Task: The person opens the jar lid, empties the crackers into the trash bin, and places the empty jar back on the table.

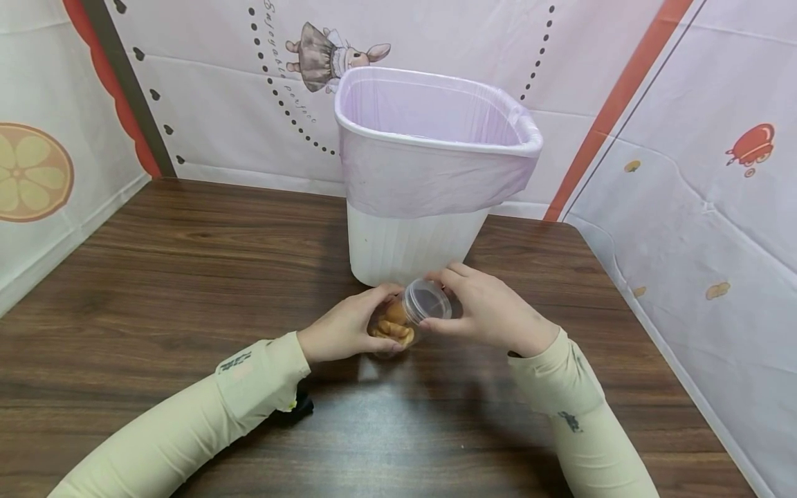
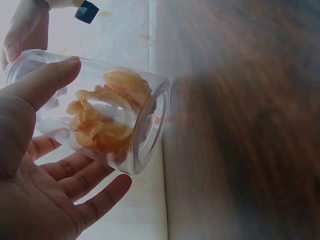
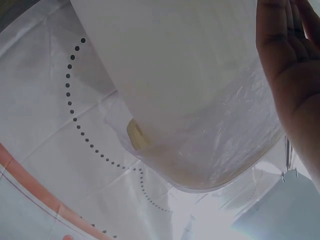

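My left hand (image 1: 349,324) grips a clear plastic jar (image 2: 117,70), thumb on one side and fingers on the other. Inside lie several golden-brown, twisted snack pieces (image 2: 107,125) near the jar's base. The jar tilts, its lidded end toward my right hand (image 1: 488,308). That hand holds the round clear lid (image 1: 429,299) at its rim, thumb on the near side and fingers on the far side. In the left wrist view the lid end sits at the jar's mouth. The right wrist view shows only part of the right hand, with its fingertips out of frame.
Just behind the hands stands a tall white bin (image 1: 411,242), lined with a pale purple bag (image 1: 436,176) folded over its rim. The dark wood table (image 1: 249,256) meets printed cloth walls at the back and sides. Something black (image 1: 295,409) lies beside the left forearm.
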A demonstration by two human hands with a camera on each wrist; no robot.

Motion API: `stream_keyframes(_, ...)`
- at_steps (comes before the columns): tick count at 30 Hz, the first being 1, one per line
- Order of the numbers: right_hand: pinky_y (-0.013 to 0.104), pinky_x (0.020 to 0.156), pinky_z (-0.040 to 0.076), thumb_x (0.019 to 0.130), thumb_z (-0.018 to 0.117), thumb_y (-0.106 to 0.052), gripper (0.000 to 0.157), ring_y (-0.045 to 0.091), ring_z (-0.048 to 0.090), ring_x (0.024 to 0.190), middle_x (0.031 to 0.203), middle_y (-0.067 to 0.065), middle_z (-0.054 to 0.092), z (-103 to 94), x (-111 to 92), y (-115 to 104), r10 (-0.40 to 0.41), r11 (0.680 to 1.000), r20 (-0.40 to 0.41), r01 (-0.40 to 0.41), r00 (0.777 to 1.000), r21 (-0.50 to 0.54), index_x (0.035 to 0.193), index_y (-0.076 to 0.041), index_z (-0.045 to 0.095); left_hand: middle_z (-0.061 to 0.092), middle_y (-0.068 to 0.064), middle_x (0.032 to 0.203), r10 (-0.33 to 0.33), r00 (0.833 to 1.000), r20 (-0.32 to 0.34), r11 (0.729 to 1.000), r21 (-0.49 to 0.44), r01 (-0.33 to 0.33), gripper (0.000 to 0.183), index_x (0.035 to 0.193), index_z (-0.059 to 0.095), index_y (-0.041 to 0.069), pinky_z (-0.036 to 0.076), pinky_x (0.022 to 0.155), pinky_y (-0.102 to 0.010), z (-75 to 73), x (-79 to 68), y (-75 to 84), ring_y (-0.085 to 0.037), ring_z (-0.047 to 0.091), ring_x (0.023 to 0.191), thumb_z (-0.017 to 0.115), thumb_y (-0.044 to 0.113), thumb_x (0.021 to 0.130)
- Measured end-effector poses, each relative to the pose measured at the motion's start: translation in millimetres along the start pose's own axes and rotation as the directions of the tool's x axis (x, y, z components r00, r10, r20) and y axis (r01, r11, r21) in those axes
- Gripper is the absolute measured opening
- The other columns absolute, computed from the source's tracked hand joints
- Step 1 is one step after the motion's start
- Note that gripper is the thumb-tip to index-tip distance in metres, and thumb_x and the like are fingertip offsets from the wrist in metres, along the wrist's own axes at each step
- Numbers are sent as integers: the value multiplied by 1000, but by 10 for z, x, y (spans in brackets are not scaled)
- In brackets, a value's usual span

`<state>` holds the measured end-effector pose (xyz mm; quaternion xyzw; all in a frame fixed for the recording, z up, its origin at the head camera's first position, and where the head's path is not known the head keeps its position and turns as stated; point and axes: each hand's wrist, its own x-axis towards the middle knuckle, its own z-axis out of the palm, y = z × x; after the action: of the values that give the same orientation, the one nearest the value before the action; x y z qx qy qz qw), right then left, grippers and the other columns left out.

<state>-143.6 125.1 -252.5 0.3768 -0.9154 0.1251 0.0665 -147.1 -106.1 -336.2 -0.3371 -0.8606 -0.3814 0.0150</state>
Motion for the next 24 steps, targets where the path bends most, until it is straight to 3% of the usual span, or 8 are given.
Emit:
stream_keyframes(12,32,79,50,79,77,-40,55,12,59,90,102,1,62,-24,12,37,-35,998,-2,35,999,46,121,-8,60,65,2,111,2,1000,-10,1000,21,-1,67,129,48,15,49,86,-32,-2,9,-5,-9,60,95,83,26,74)
stream_keyframes(24,32,80,51,79,77,-39,55,11,60,91,101,0,63,-37,22,57,-28,996,14,27,1000,87,122,-10,59,66,-1,112,0,1000,-20,1000,19,0,67,129,48,13,51,87,-39,-5,4,-12,-11,61,95,83,23,73)
